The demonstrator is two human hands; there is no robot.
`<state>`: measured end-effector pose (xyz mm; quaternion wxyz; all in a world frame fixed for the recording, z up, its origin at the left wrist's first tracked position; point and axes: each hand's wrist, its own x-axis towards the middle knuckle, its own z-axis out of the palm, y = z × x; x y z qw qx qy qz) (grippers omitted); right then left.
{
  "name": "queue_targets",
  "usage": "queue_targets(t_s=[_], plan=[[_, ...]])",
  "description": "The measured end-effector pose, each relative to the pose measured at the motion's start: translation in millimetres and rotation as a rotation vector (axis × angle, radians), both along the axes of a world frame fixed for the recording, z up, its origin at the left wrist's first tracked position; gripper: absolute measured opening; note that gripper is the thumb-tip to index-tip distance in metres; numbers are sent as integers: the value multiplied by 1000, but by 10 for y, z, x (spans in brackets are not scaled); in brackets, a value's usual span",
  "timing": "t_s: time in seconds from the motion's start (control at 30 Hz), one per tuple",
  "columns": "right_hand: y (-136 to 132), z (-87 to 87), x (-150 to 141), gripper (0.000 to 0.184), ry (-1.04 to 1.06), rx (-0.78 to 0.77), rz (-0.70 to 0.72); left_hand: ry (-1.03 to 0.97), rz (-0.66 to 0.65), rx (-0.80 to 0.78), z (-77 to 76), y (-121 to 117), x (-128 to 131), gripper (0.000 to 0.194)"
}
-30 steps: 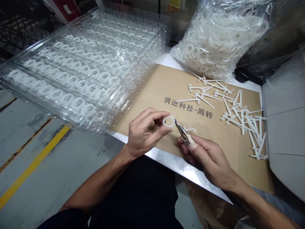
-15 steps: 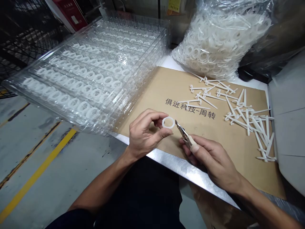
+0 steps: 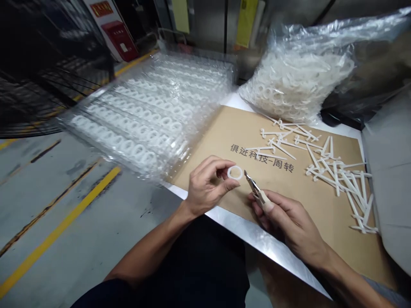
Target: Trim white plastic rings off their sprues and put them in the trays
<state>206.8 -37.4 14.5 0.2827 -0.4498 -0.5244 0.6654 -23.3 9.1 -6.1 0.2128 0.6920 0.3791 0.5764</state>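
One white plastic ring (image 3: 235,173) is pinched between the thumb and curled index finger of the left hand (image 3: 208,186), held above the tan cardboard sheet (image 3: 334,252) just past the sheet's near edge. Just to its right, not touching it, the pointed tips of a small pair of side cutters (image 3: 253,187) aim up toward the ring. The right hand (image 3: 287,224) has its fingers closed around the cutters' pale handles, with the thumb pressed along the top. Beyond the ring, near the middle of the sheet, a line of black Chinese characters (image 3: 261,157) is printed on the cardboard. Toward the sheet's right edge lies a loose scatter of thin white plastic sprue pieces (image 3: 334,171). Past the far edge, a clear plastic bag (image 3: 289,81) bulges with white rings. Off the sheet's left edge, stacked transparent trays (image 3: 144,115) hold rows of similar rings. A bright steel table edge (image 3: 253,235) runs below the sheet, and a yellow floor stripe (image 3: 58,231) crosses the concrete at left.
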Motion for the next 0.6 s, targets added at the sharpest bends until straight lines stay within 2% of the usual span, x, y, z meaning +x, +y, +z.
queue_targets(t_s=[0.13, 0.3, 0.4, 0.5, 0.6], plan=[[-6, -33, -17, 39, 66, -31, -112, -47, -20, -46, -5, 2, 10, 29], [26, -14, -69, 46, 65, -34, -232, -202, -96, -241, 63, -95, -34, 30], [65, -12, -60, 49, 62, 9, -227, -366, -229, -415, 235, -258, -115, 32], [104, -35, -36, 50, 80, 18, -201, -468, -358, -576, 480, -451, -288, 29], [108, -44, -44, 51, 104, 16, -197, -439, -365, -523, 732, -581, -563, 23]])
